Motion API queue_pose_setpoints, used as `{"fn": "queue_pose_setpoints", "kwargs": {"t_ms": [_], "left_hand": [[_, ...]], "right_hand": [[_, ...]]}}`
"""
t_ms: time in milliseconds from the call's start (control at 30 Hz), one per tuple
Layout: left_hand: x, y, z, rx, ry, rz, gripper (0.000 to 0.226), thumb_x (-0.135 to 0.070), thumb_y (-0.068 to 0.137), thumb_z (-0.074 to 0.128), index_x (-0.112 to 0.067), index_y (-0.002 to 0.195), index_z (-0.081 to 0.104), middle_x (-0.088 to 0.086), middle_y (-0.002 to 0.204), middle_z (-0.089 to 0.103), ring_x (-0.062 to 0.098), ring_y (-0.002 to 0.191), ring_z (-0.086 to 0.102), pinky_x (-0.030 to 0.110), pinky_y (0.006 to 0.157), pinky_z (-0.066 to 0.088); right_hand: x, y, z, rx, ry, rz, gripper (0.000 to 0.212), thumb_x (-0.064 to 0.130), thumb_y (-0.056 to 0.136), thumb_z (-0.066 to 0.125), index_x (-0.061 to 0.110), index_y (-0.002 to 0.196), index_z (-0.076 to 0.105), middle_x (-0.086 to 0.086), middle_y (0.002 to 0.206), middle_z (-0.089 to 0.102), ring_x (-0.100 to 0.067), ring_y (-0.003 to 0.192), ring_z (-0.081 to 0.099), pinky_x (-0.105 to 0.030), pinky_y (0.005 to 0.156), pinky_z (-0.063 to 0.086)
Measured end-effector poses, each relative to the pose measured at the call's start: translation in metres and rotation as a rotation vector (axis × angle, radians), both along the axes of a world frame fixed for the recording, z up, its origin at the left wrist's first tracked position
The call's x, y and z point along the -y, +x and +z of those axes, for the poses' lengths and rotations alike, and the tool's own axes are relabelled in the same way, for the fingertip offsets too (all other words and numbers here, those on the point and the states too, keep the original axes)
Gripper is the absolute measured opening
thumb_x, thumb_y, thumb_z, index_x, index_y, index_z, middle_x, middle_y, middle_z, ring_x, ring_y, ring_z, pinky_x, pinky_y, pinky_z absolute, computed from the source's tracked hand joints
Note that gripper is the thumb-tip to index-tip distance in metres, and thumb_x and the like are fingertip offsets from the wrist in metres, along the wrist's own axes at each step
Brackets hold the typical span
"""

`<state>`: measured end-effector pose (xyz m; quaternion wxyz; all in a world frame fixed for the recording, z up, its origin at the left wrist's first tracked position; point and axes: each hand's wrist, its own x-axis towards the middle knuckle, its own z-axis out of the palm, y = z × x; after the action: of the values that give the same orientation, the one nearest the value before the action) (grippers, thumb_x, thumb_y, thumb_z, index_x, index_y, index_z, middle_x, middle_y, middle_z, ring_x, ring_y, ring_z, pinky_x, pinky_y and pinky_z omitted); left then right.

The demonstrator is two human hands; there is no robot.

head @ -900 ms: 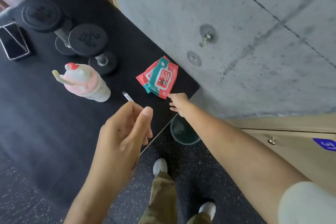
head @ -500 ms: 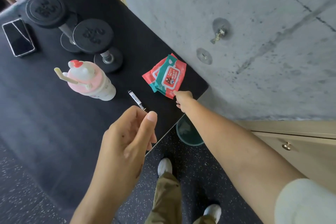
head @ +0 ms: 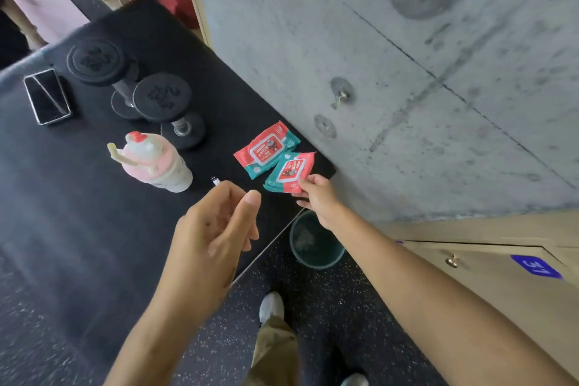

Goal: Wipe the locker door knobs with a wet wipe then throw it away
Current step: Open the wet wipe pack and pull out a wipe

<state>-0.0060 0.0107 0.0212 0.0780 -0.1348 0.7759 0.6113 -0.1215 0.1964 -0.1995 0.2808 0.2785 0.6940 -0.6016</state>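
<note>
The right hand (head: 316,197) pinches the near corner of a red-and-teal wet wipe pack (head: 289,171) at the right edge of the black bench (head: 78,213), beside the concrete wall (head: 407,88). A second pack (head: 266,149) lies just behind it. The left hand (head: 213,238) hovers half curled above the bench's near edge. A teal bin (head: 315,244) stands on the floor below the right wrist. A pink bottle (head: 153,161), two dumbbells (head: 141,94) and a phone (head: 47,96) sit farther left.
</note>
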Motion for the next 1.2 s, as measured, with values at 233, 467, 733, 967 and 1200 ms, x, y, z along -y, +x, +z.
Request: {"fn": "queue_pose_setpoints", "kwargs": {"t_ms": [233,467,733,967,1200], "left_hand": [[-0.031,0.016,0.032,0.059,-0.094,-0.035,0.034,-0.053,0.095,0.053,-0.024,0.081,0.060,-0.003,0.073,0.068,0.025,0.070,0.062,0.051,0.067,0.053],[-0.060,0.026,0.054,-0.022,-0.254,-0.054,0.022,-0.049,0.098,0.055,-0.029,0.089,0.059,-0.015,0.099,0.058,0.009,0.084,0.059,0.033,0.065,0.053],[-0.098,0.027,0.096,-0.151,-0.301,-0.144,0.026,-0.053,0.096,0.057,-0.027,0.093,0.055,-0.016,0.119,0.052,0.007,0.106,0.054,0.033,0.080,0.054],[-0.129,0.032,0.134,-0.152,-0.266,-0.155,0.038,-0.060,0.092,0.058,-0.026,0.105,0.049,-0.011,0.119,0.048,0.000,0.093,0.055,0.033,0.069,0.060],[-0.141,0.044,0.145,-0.224,-0.280,-0.181,0.053,-0.071,0.082,0.060,-0.025,0.104,0.044,-0.011,0.118,0.042,0.003,0.102,0.052,0.042,0.077,0.062]], "right_hand": [[-0.030,0.060,0.097,-0.192,0.041,0.120,0.031,0.046,0.096,0.060,0.018,0.111,0.059,0.005,0.109,0.072,-0.009,0.099,0.070,-0.031,0.084,0.061],[-0.053,0.118,0.215,-0.394,0.078,0.117,0.023,0.046,0.097,0.060,0.024,0.103,0.061,0.012,0.100,0.075,-0.007,0.092,0.073,-0.030,0.083,0.061],[-0.081,0.165,0.301,-0.604,-0.002,0.094,0.017,0.037,0.098,0.060,0.022,0.104,0.059,0.003,0.111,0.073,-0.015,0.107,0.070,-0.044,0.095,0.057],[-0.098,0.196,0.342,-0.773,0.044,0.135,0.005,0.026,0.100,0.061,0.022,0.101,0.059,0.005,0.101,0.071,-0.019,0.098,0.070,-0.041,0.087,0.059],[-0.102,0.213,0.361,-0.821,0.037,0.058,0.024,0.015,0.091,0.073,0.020,0.103,0.053,0.002,0.103,0.072,-0.018,0.094,0.069,-0.031,0.079,0.058]]}}
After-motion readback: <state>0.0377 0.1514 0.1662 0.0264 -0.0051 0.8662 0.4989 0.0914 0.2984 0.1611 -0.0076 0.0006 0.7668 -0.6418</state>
